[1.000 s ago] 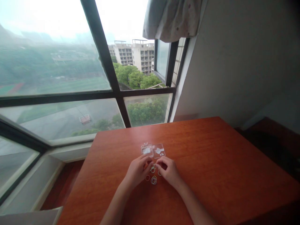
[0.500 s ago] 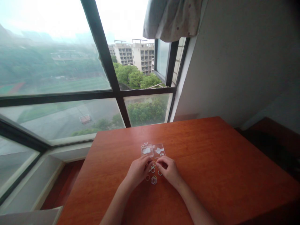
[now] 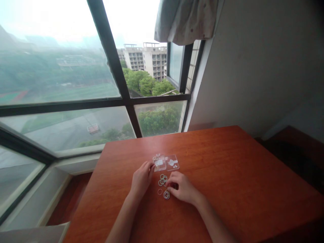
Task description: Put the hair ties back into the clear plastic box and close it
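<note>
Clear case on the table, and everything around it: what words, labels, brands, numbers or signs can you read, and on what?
None can be read in this view.
Clear case: white patches show, but any print is too small to read.
Rings: no lettering can be made out.

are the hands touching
No, the left hand and right hand are apart, with rings on the table showing between them.

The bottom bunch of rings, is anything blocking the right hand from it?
Nothing visible. The right hand is close beside the bunch of rings; I can't tell if they touch. The pink ring lies on the bunch's other side.
</note>
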A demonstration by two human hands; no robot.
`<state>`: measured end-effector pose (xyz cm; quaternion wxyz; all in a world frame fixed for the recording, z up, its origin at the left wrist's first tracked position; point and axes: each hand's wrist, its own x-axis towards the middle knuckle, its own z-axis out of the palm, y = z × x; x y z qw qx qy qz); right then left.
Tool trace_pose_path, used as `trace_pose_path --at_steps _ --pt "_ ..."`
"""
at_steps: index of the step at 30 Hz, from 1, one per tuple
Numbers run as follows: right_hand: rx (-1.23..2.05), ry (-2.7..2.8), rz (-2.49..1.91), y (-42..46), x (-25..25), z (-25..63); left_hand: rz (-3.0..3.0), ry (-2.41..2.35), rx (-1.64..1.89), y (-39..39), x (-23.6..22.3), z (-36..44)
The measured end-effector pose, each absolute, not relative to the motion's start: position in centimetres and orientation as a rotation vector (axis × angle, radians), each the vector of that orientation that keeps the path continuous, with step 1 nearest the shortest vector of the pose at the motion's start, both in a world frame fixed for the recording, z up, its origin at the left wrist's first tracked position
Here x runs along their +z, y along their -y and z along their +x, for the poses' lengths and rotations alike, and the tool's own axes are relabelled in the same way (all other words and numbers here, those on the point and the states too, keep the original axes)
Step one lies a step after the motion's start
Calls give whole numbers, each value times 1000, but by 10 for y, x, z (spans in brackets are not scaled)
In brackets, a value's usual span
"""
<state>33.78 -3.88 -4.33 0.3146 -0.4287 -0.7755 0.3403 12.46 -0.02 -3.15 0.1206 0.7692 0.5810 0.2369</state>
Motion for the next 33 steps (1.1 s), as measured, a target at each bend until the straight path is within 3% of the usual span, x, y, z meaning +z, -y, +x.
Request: trace_pose_path --at_steps 15,24,33 --pt "516 2420 -1341 45 -32 328 2211 -1666 805 3 -28 124" --pt "689 1996 -1289 37 -58 327 2182 -1553 902 6 -16 127" --pt "747 1773 -1194 34 -69 330 2241 -1301 703 18 -11 149"
